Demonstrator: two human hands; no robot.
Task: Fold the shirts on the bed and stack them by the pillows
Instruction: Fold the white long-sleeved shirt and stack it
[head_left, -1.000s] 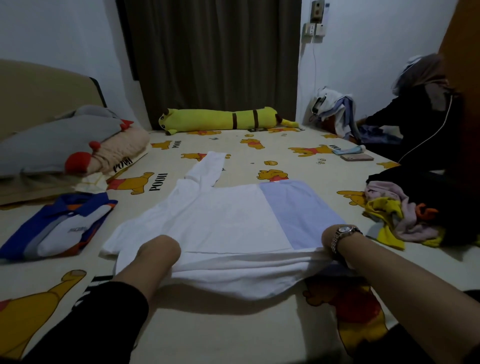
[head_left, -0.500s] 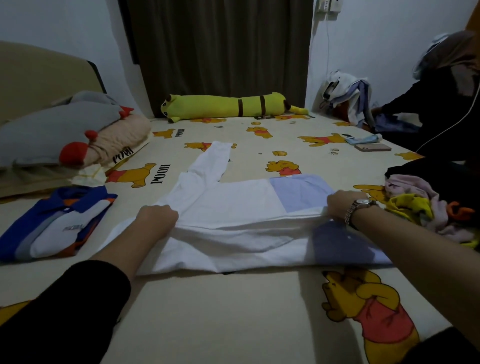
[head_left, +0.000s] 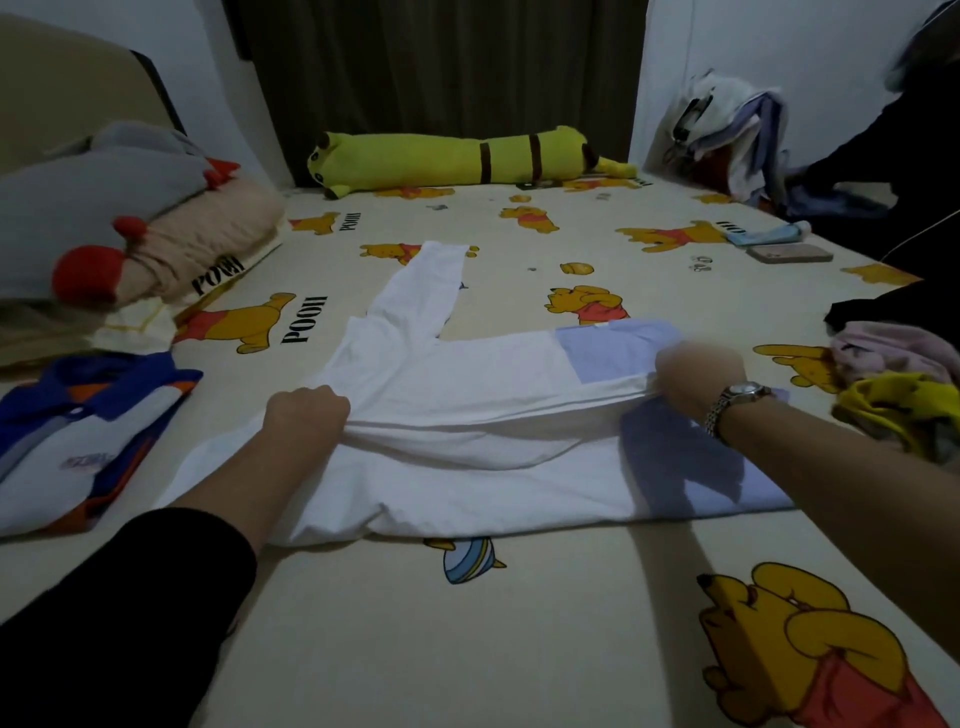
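Observation:
A white shirt with a pale blue panel (head_left: 467, 457) lies spread across the middle of the bed, one sleeve stretching away from me. My left hand (head_left: 306, 415) grips its near edge on the left. My right hand (head_left: 698, 376), with a wristwatch, grips the same edge on the right, over the blue panel. Between the two hands the edge is lifted and folded over toward the far side. A folded blue, white and orange shirt (head_left: 88, 436) rests at the left, close to the pillows (head_left: 104, 218).
A heap of unfolded clothes (head_left: 898, 389) sits at the right edge. A long yellow plush (head_left: 457, 158) lies along the far side. A phone (head_left: 789, 253) is on the sheet at the far right, beside a seated person in dark clothes (head_left: 909, 171).
Both hands have carried the shirt's near edge away from me, laying it over the body of the shirt. The view has tilted down and closer.

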